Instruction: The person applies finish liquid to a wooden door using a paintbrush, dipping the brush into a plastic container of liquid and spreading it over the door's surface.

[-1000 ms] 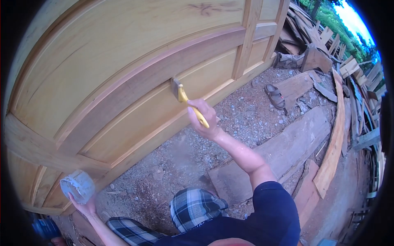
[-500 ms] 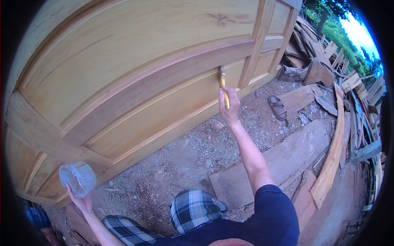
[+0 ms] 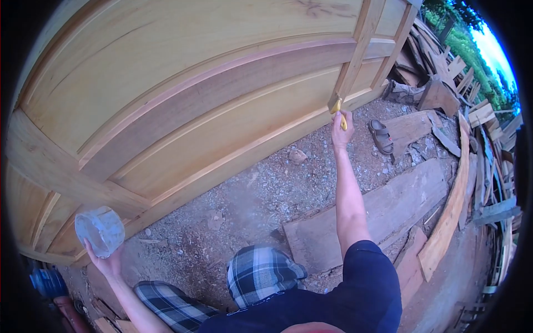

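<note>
My right hand (image 3: 342,132) is closed round the yellow handle of a paintbrush (image 3: 336,105). The brush head is at the lower edge of a panelled wooden piece (image 3: 239,119), by the foot of an upright strip on its right side; whether the bristles touch is hard to tell. At lower left my left hand (image 3: 109,263) holds up a clear plastic tub (image 3: 100,232), fingers round its underside and side. The tub is tilted and looks whitish and smeared; its contents cannot be made out.
A brown sandal (image 3: 381,137) lies on the ground beside a flat board (image 3: 413,133). Wide planks (image 3: 372,205) and a long curved strip (image 3: 447,222) lie to the right. Scrap wood (image 3: 488,144) is stacked along the far right. A blue container (image 3: 49,282) stands at lower left.
My right hand has moved the paintbrush right and slightly down, from the middle rail to the foot of the upright strip. The tub has shifted slightly left and up in the view.
</note>
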A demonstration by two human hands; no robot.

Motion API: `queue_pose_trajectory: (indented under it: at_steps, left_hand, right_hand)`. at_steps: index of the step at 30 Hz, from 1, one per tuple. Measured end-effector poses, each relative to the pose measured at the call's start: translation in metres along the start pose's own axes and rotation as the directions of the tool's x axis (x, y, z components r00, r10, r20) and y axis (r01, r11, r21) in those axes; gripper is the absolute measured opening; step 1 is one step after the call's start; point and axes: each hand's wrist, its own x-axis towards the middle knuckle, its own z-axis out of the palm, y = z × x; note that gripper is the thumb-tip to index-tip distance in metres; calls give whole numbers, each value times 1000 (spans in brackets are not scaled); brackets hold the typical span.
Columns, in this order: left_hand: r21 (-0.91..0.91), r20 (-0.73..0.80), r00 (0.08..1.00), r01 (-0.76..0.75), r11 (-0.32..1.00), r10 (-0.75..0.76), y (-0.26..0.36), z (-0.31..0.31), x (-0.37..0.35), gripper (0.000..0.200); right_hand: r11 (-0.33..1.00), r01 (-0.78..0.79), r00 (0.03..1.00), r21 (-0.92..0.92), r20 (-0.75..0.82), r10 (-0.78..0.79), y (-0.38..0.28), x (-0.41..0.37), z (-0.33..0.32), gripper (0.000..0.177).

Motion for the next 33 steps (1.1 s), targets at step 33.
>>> queue_pose_trajectory:
  at_steps: [33]
  left_hand:
    - [14, 13, 1000, -10, 1000, 10, -4, 0, 7, 73]
  right_hand:
    - [953, 209, 741, 219, 600, -301, -182, -302, 64, 12]
